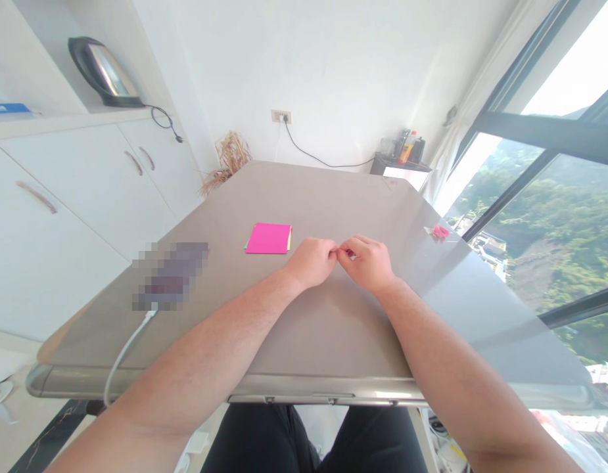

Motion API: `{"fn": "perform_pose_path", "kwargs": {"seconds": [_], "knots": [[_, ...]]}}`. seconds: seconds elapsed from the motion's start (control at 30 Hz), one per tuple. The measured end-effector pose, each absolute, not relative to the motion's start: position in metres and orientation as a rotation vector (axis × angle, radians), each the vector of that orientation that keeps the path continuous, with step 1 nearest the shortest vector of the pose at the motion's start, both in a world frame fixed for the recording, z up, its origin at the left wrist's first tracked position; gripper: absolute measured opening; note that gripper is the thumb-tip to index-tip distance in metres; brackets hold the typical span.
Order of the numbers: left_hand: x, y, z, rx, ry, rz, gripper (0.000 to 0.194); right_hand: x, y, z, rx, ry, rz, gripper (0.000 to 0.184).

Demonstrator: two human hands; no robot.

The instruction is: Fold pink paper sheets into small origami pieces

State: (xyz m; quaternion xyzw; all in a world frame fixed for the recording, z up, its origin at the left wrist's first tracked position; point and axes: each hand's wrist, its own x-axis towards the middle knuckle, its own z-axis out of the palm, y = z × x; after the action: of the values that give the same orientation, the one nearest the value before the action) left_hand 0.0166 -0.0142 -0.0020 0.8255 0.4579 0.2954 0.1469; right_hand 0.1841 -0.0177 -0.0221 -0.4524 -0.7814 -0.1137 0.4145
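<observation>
My left hand [312, 261] and my right hand [369, 263] meet at the middle of the grey table [304, 328], knuckles up and fingers curled. Between their fingertips they pinch a small pink piece [350, 252], mostly hidden by the fingers; it looks like folded paper. A stack of coloured square paper [269, 238] with a pink top sheet lies flat on the table just left of my left hand. A small crumpled pink piece [440, 231] lies near the table's right edge.
A blurred-out object [169, 276] with a white cable [129, 345] lies on the table's left part. White cupboards [77, 203] stand on the left, a large window [545, 217] on the right. A wall socket [280, 117] and a small side table [401, 172] are at the back.
</observation>
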Motion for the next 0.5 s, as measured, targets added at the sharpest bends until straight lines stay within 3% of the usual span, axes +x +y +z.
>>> {"fn": "perform_pose_path", "kwargs": {"seconds": [0.33, 0.5], "knots": [[0.0191, -0.0168, -0.0014, 2.409, 1.268, 0.886, 0.029, 0.1786, -0.0212, -0.0191, -1.145, -1.912, -0.354, 0.024], [0.0189, -0.0142, -0.0033, 2.248, 1.357, 0.989, 0.023, 0.1776, -0.0208, -0.0201, -1.146, -1.826, -0.126, 0.018]]}}
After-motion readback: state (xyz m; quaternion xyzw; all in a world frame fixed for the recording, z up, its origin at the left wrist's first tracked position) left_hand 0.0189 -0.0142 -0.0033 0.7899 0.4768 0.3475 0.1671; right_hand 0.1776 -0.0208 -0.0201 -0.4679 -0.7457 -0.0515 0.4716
